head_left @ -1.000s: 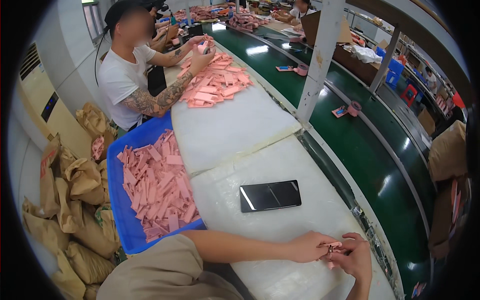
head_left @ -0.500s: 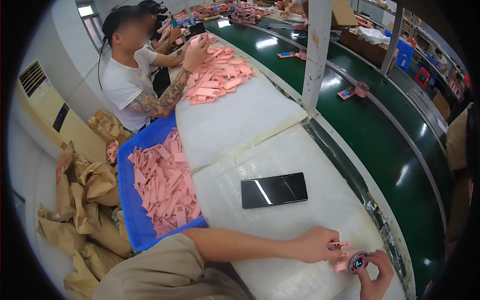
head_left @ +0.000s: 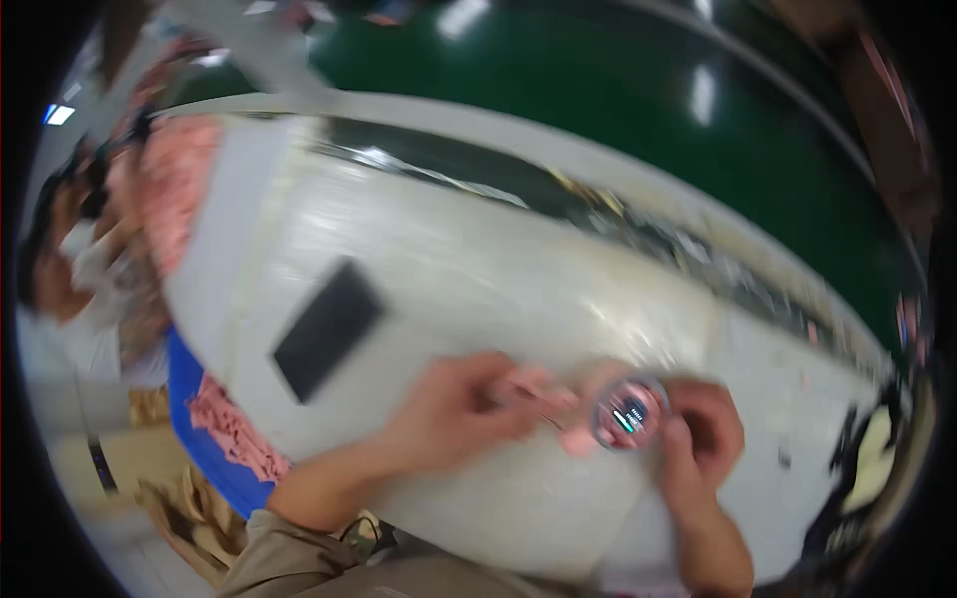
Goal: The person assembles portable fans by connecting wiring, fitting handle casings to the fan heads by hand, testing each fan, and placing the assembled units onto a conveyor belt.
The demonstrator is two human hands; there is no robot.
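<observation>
Motion blurs the view. My left hand [head_left: 454, 409] is closed on a small pink plastic piece [head_left: 538, 391] over the white-covered table. Right beside that piece is a round pink part [head_left: 630, 413] with a grey rim and a dark centre showing small bright marks. The thumb and fingers of my right hand [head_left: 703, 429] pinch this round part at its right edge. I cannot tell whether the two pink pieces are joined. Farther left on the table lies a flat black phone [head_left: 329, 329], apart from both hands.
A blue bin [head_left: 204, 453] of pink plastic parts stands at the table's left edge. Beyond it a person [head_left: 100, 279] sits by a heap of pink parts [head_left: 184, 189]. A green conveyor belt [head_left: 558, 90] runs along the far side. Brown bags [head_left: 194, 508] lie lower left.
My view has swung to the right, so the phone, bin and co-worker now appear farther left. Both hands still hold the pink pieces, now nearer the middle of the view.
</observation>
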